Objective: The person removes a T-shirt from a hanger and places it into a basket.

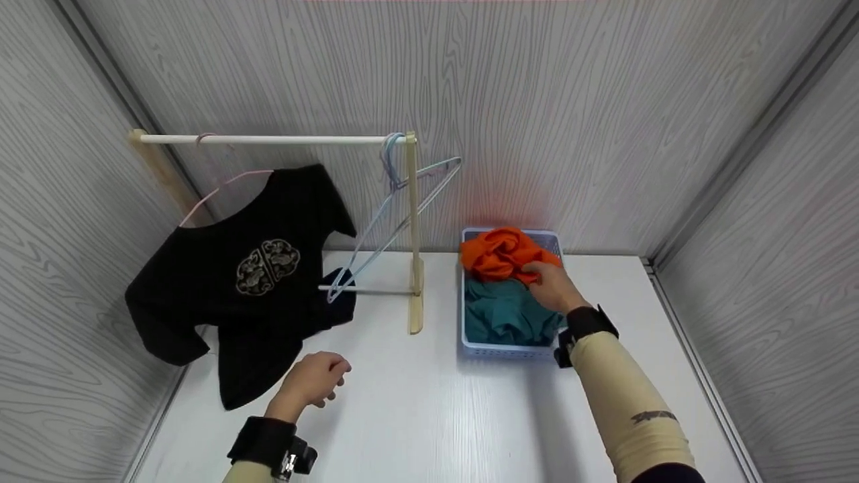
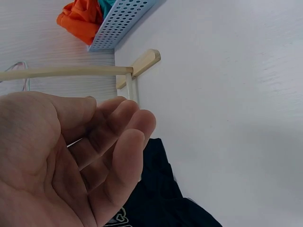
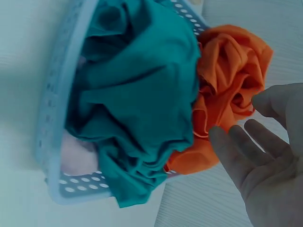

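Right hand [image 1: 553, 285] — fingers parted — is at rumpled orange cloth [image 1: 500, 253] in a perforated basket [image 1: 510, 351]; left hand [image 1: 313, 378] curls loosely.

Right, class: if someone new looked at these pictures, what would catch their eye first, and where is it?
The bright orange cloth would likely jump out first, bunched at the far end of the pale blue basket, with the right hand at its edge. Next might come the black shirt, with its ornate emblem, on a pink hanger at the left of the rack in the head view.
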Tool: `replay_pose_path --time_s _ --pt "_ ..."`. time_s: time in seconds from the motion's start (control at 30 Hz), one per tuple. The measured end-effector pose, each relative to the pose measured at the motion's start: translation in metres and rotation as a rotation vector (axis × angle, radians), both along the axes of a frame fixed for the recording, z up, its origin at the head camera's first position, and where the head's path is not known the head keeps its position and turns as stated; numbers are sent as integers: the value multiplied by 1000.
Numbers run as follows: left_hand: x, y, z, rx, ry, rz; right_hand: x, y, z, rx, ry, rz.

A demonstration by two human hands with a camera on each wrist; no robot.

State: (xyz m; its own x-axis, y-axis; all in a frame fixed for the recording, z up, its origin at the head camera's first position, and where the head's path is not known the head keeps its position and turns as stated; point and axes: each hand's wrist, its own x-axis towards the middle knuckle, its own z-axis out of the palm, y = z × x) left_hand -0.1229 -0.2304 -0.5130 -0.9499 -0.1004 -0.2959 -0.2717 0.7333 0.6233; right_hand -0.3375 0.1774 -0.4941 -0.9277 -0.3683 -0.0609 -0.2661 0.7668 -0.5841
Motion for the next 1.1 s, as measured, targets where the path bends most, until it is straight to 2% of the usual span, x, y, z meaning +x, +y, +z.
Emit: replay_pose_path --time_s 0.2,0.4,0.57,0.73,0.87,1.1 --pt "-12 -5 12 -18 5 -36 33 -6 -15 21 -81 71" --pt "-21 -15 29 -47 7 -80 63 -13 -24 30 -63 169" --pt "-25 -33 45 -58 -2 -104 86 -14 -30 74 -79 200" --pt "-26 -61 70 -85 0 -106 106 -14 -39 73 -182 181" --pt "-26 -85 93 -140 12 -116 121 -11 -46 74 -266 157" --pt "-21 -131 136 -196 -19 -94 146 -2 -64 78 -385 99"
